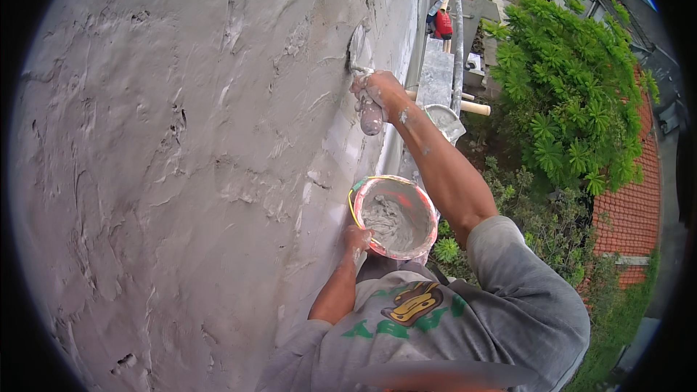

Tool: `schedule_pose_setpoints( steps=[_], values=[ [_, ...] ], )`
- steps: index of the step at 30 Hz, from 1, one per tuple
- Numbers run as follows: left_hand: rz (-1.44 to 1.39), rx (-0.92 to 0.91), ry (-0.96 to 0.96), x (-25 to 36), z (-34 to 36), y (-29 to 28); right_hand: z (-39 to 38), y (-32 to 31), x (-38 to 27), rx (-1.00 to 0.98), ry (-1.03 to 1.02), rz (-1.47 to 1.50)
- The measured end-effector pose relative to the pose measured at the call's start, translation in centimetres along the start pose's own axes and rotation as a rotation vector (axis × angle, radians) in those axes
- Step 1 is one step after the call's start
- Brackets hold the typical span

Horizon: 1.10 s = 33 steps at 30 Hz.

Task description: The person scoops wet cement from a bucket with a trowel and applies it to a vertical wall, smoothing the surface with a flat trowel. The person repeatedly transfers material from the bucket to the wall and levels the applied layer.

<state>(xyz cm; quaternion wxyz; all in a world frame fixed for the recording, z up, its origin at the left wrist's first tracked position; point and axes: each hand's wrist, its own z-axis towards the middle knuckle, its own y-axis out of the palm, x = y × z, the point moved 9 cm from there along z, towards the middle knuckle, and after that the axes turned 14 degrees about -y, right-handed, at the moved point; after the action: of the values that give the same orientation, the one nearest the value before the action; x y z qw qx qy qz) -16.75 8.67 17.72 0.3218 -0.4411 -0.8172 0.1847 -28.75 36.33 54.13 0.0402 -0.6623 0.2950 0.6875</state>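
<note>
My right hand (379,94) is closed round the handle of a trowel (371,117), whose blade lies against the wet grey plaster wall (196,101). Mortar is smeared on my fingers and forearm. Lower down, my left hand (357,238) grips the rim of a round bucket (361,207) with a yellow handle and a reddish edge. Grey mortar (388,221) lies inside it. The bucket is held close in front of my grey shirt. Much of the trowel's blade is hidden by its angle and the plaster on it.
A narrow scaffold plank (436,72) runs along the wall, with poles (457,29) beside it. A red container (443,24) and a mortar-smeared pail (445,120) stand along it. Well below on the right are a green tree (573,94) and a red tiled roof (624,196).
</note>
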Motion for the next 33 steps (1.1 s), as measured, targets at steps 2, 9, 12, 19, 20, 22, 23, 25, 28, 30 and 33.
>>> schedule_pose_setpoints(
  steps=[2,9,12,19,20,22,23,25,28,30,33],
  values=[
    [-0.045,0.004,0.003,0.2,0.6,-0.3,-2.7,1.3,-1.2,-0.014,-0.016,-0.084],
    [0.030,-0.011,0.021,2.4,1.5,-0.4,-9.9,-0.6,-0.9,-0.187,-0.425,-0.712],
    [0.119,-0.090,0.032,4.5,-2.2,-1.2,-7.9,-3.7,1.8,-0.162,-0.103,-0.264],
    [0.141,-0.099,-0.006,2.0,-0.2,0.7,1.9,-6.4,6.7,-0.020,0.077,0.031],
    [0.149,-0.096,0.007,1.9,0.0,0.6,2.9,-5.6,6.5,-0.043,0.052,0.037],
    [0.162,-0.082,0.030,0.8,1.2,0.7,2.6,-3.0,4.9,-0.077,0.008,0.137],
    [0.173,-0.069,0.046,-0.6,2.7,1.1,2.0,-2.0,4.1,-0.088,-0.007,0.118],
    [0.125,-0.060,0.041,-0.4,3.0,1.5,0.8,-1.5,3.0,-0.087,-0.035,0.053],
    [0.033,0.035,-0.008,1.5,1.9,0.0,-2.0,-1.5,1.7,-0.077,-0.250,-0.342],
    [-0.044,0.009,-0.043,1.1,2.2,0.2,-3.9,-0.9,3.1,-0.151,-0.206,-0.368],
    [-0.041,0.022,-0.061,-0.3,2.4,0.4,-9.6,-1.6,2.2,-0.372,-0.226,-0.682]
  ],
)
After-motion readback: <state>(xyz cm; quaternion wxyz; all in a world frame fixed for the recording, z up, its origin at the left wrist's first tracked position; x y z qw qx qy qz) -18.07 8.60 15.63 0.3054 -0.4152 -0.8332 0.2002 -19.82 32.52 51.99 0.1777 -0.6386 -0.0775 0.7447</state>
